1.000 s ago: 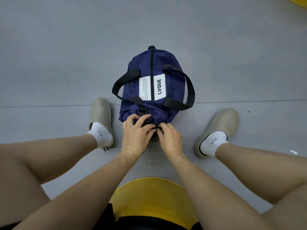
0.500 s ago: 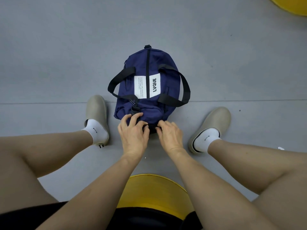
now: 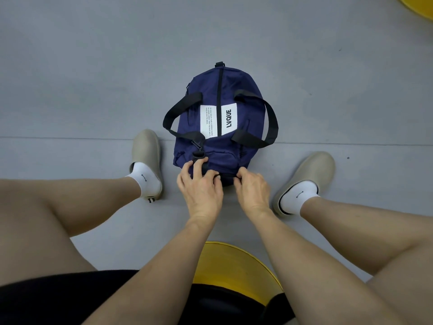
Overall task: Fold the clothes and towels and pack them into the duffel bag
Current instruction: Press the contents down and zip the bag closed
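Left hand (image 3: 201, 186) fingers (image 3: 198, 165) are curling over the near end of the duffel bag (image 3: 221, 118), gripping the navy fabric by a black clip. Right hand (image 3: 251, 188) fingers (image 3: 241, 172) are pinching the same near edge, just right of the left hand. Bag is sitting on the grey floor (image 3: 93, 66) at frame centre, top zip running away from the camera, looking shut. Black handles (image 3: 269, 118) are flopping out to both sides; white LVQUE label (image 3: 229, 118) is facing up. Beige clogs are flanking the bag: left clog (image 3: 147, 158) just beside it, right clog (image 3: 307, 177) further off. Yellow stool (image 3: 234, 266) is showing at bottom centre, another yellow object (image 3: 419, 5) in the upper right corner. Forearms are partly blocking the view of the bag's near end.
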